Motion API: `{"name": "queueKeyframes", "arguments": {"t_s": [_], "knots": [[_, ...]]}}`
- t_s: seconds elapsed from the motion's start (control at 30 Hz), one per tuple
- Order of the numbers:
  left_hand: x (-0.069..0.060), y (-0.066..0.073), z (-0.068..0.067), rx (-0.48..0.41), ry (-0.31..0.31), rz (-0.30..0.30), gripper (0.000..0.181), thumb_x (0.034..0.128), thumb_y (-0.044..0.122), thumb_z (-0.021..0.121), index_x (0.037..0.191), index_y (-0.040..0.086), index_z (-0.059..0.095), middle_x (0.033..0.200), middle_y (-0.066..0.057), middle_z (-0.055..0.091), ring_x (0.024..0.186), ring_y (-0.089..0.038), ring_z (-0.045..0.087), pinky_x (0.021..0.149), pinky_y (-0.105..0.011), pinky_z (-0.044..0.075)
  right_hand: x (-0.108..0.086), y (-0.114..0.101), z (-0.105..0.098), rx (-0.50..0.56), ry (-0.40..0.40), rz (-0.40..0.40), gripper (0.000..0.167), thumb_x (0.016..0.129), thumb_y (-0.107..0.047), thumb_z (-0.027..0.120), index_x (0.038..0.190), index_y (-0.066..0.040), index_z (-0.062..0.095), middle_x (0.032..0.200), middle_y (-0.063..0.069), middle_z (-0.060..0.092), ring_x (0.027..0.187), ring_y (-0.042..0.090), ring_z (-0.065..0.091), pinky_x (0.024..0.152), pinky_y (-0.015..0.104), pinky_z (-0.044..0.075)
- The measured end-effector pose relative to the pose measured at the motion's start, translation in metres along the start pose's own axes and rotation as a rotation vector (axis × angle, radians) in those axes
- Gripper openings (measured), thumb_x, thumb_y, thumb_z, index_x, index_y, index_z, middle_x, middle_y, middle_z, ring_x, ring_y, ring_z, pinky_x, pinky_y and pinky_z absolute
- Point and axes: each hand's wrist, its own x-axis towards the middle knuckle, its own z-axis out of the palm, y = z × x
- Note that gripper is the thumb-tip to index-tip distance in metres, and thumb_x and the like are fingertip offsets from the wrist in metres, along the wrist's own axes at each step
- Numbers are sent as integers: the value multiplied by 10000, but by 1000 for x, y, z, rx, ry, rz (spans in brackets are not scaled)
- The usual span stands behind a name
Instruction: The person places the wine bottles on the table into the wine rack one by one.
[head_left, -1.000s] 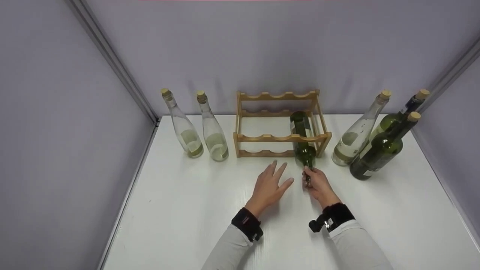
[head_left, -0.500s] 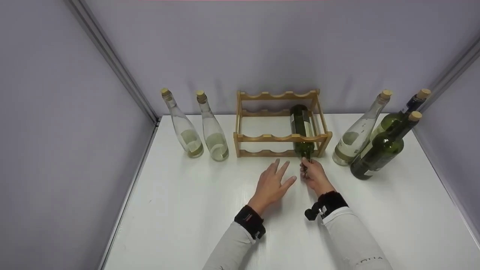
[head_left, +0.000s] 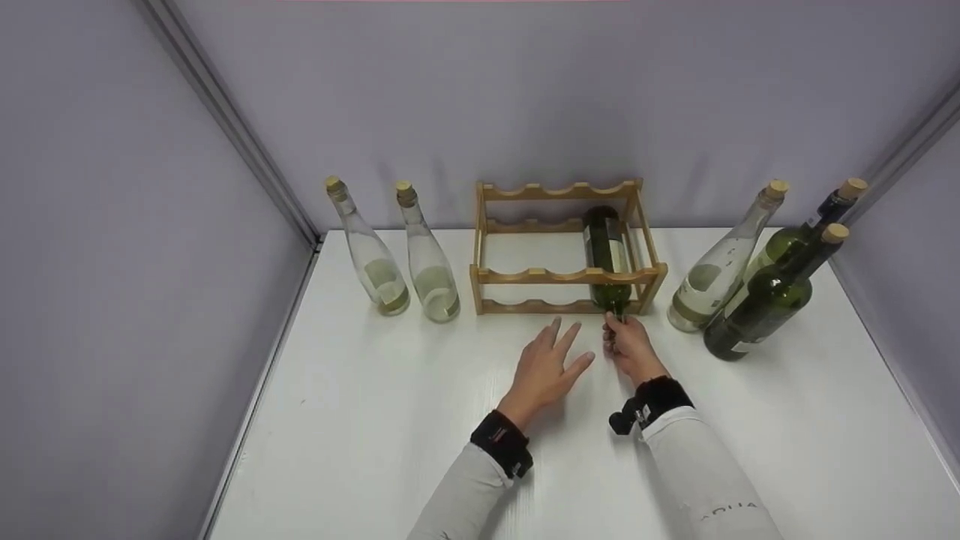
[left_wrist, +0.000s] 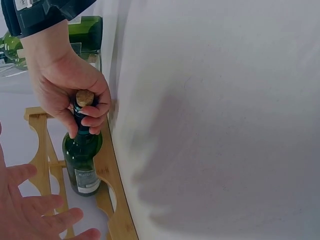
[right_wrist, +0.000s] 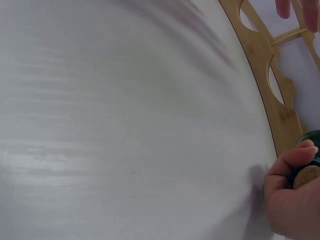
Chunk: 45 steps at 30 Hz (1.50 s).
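Observation:
A dark green wine bottle [head_left: 601, 247] lies on its side in the right-hand slot of a wooden wine rack [head_left: 529, 276], its neck pointing toward me. My right hand [head_left: 631, 346] grips that neck, fingers and thumb curled round it. In the left wrist view the cork [left_wrist: 85, 97] shows above the curled fingers, and the bottle's body runs between the rack's rails. My left hand [head_left: 541, 371] hovers in front of the rack, fingers spread, holding nothing. From the right wrist, only part of the gripping hand [right_wrist: 295, 195] and the cork end are visible.
Two clear corked bottles [head_left: 433, 281] stand left of the rack. To its right stand a clear bottle [head_left: 709, 281] and two green bottles [head_left: 765, 300], close together. Walls border the white table [head_left: 360, 420] at the back and both sides.
My right hand has pushed the green bottle backward, deeper into the rack, mostly in the first half second. The left hand has shifted only slightly.

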Motion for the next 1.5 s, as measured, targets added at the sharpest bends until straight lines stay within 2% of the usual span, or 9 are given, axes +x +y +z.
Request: {"name": "queueKeyframes", "arguments": {"t_s": [0.2,0.37,0.53,0.63,0.8,1.0,1.37,1.5], "knots": [[-1,0,0,-10,2,5,642,1014,587,349,1526,201,375,1547,-165,329,1388,-339,355,1070,-496,349,4,0,-3,-99,27,-13,271,1049,-289,472,1126,-30,445,845,38,496,675,117,476,587,242,411],[-1,-1,1,-18,-18,-10,649,1010,598,343,1535,217,355,1564,-147,304,1403,-325,332,1086,-491,331,5,-2,-5,-143,6,0,344,1054,-314,457,1149,15,481,810,37,521,636,124,492,554,250,414],[-1,-2,1,-27,-26,-18,653,1008,605,338,1538,224,349,1569,-143,295,1410,-327,321,1093,-487,321,4,-6,-5,-87,6,41,314,1054,-222,389,1156,53,503,812,66,569,631,138,533,541,255,449],[-2,-2,2,-28,-25,-16,649,1009,600,342,1535,220,355,1567,-146,299,1407,-334,326,1093,-484,321,3,-8,-5,-73,17,43,305,1045,-149,346,1246,53,455,878,94,568,694,153,557,572,261,481],[-3,-2,3,-21,-24,-8,641,1011,594,346,1534,223,358,1564,-146,305,1404,-334,330,1093,-479,323,2,-7,-4,-197,6,-38,401,1054,-112,357,1409,75,348,976,130,509,780,162,530,634,263,498],[-3,0,3,-4,-18,-1,636,1014,586,349,1533,218,359,1559,-152,312,1398,-333,340,1077,-487,342,3,-2,-1,-307,47,-125,405,1049,-119,405,1394,87,351,1000,162,508,786,173,521,615,248,484],[-2,1,5,17,-47,-20,638,1013,595,335,1541,237,338,1569,-133,297,1417,-308,311,1087,-486,329,4,-2,0,-325,98,-173,339,1042,-107,448,1330,63,396,941,142,516,734,162,513,592,251,471],[-1,2,6,19,-58,-21,648,1008,611,322,1545,248,329,1576,-124,285,1426,-300,294,1098,-483,314,3,-2,2,-320,105,-188,375,1039,-100,461,1369,62,387,1005,173,522,760,175,523,593,247,467]]}}
